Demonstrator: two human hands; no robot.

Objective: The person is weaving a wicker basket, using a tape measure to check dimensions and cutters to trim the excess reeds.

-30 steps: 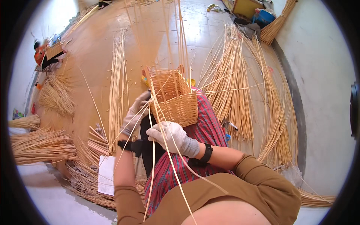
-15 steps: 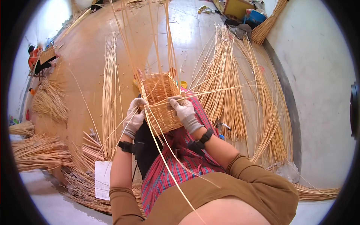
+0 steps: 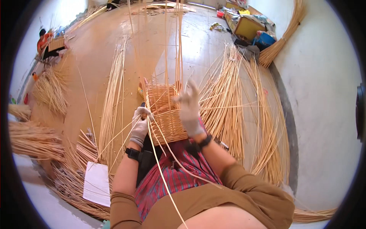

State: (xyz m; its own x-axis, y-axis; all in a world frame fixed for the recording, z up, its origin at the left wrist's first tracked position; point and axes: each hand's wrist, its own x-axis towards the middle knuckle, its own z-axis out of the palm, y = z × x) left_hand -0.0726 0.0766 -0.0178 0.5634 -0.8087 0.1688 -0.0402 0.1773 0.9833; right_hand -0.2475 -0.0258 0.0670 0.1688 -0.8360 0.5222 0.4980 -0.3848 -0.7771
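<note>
A half-woven wicker basket [image 3: 167, 128] rests on my lap, its tall upright stakes rising from the far side. My left hand [image 3: 139, 126], in a pale work glove, is closed at the basket's near left corner, pinching weaving strands [image 3: 155, 143] that trail down over my lap. More loose ends poke out to the left from that grip. On the right, my gloved right hand [image 3: 189, 111] is lifted beside the basket with its fingers spread, slightly blurred. It holds nothing that I can see, and it hides part of the basket's right side.
Bundles of cane [image 3: 227, 99] lie on the floor to the right, with a long narrow bundle [image 3: 113, 99] at left. A white sheet [image 3: 96, 183] lies over canes at lower left. Far left sits another person [image 3: 44, 40]. A blue tub [image 3: 265, 39] stands far right.
My right hand has let go of the strands at the basket's front rim and risen, fingers spreading. My left hand keeps its grip at the corner. The whole view has tilted slightly.
</note>
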